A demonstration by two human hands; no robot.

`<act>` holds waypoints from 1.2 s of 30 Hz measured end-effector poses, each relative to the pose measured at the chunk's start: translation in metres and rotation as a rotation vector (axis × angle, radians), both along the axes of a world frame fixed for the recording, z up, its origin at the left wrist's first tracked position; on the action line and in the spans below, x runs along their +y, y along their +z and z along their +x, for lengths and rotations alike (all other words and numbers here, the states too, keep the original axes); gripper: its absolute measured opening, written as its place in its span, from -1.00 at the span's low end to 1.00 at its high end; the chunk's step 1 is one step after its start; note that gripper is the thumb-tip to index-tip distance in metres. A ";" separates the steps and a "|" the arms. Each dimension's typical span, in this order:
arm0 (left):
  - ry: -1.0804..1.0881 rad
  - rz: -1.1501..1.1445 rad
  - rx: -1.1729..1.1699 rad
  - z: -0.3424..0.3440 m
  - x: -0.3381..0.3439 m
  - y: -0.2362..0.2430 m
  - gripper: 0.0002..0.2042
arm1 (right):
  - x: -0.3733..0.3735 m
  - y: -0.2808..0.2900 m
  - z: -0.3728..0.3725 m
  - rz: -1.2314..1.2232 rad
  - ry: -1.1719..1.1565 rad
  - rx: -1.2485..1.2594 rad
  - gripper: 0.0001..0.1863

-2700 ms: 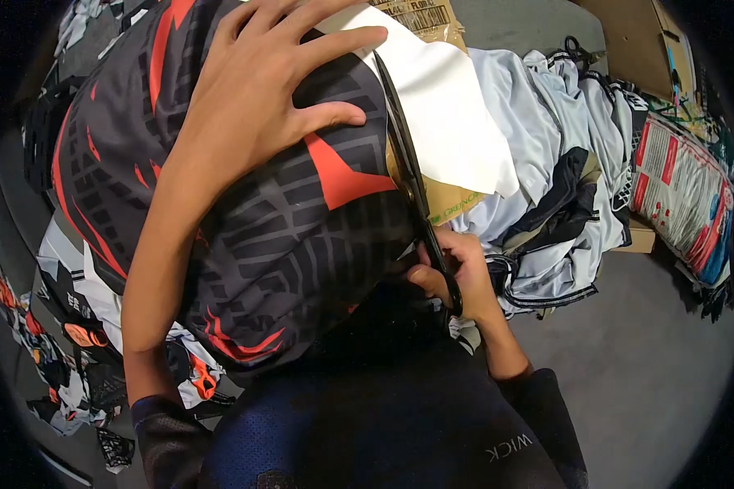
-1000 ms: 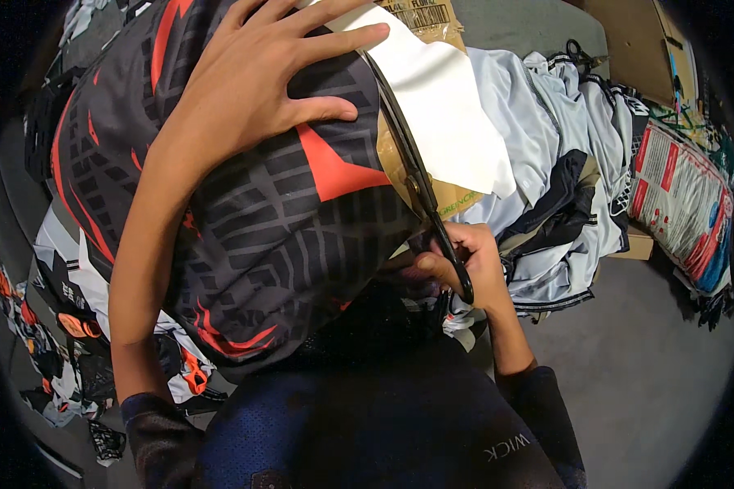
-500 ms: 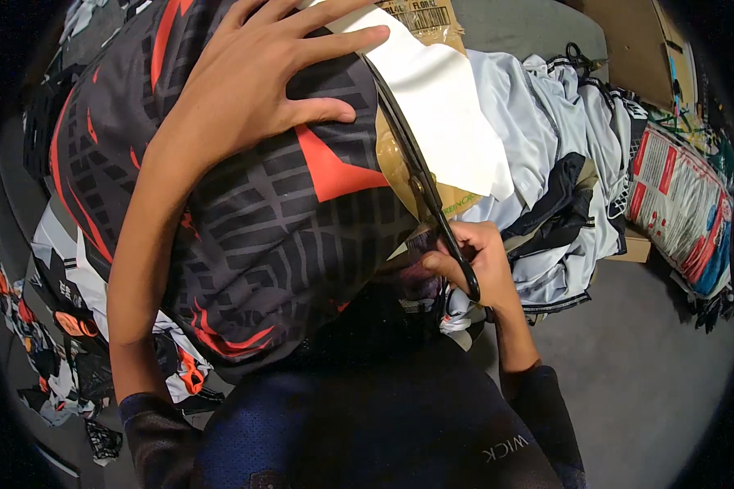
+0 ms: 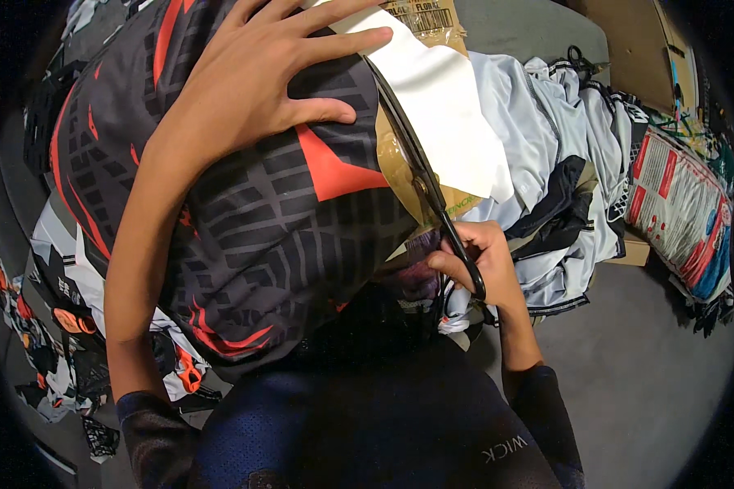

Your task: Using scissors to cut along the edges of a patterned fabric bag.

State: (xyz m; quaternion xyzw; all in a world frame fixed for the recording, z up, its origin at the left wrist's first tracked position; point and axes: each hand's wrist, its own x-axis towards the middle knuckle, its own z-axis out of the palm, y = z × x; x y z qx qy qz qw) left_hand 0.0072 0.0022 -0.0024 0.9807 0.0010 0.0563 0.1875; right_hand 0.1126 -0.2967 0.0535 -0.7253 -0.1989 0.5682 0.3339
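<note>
Seemingly to steady the dark fabric (image 4: 302,216), my left hand (image 4: 257,73) rests spread wide atop it, my right hand (image 4: 485,257) curled round black scissors (image 4: 426,187) along the fabric's right edge.

1. We see dark charcoal cloth (image 4: 261,208) patterned with lighter grey blocks, rather like tyre tread, and broken by flat orange-red shapes.
2. Our scissors (image 4: 421,186) are black, with a brass-toned pivot.
3. The sheet (image 4: 448,106) is plain white.
4. We find the wrapping piece (image 4: 391,163) tan, with dark and green print.
5. The piled garments (image 4: 522,122) are pale blue-grey, edged in black.
6. The bundle (image 4: 677,208) shows us red and white, with blue low down.
7. Our shirt (image 4: 253,432) is navy and black, finely dotted.
8. We see scraps (image 4: 76,323) in white, black and orange.
9. The box (image 4: 628,57) is brown, the floor (image 4: 628,342) grey.
</note>
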 end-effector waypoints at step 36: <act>-0.007 -0.017 -0.043 -0.002 -0.002 -0.001 -0.35 | -0.018 -0.009 0.016 0.003 0.072 0.087 -0.53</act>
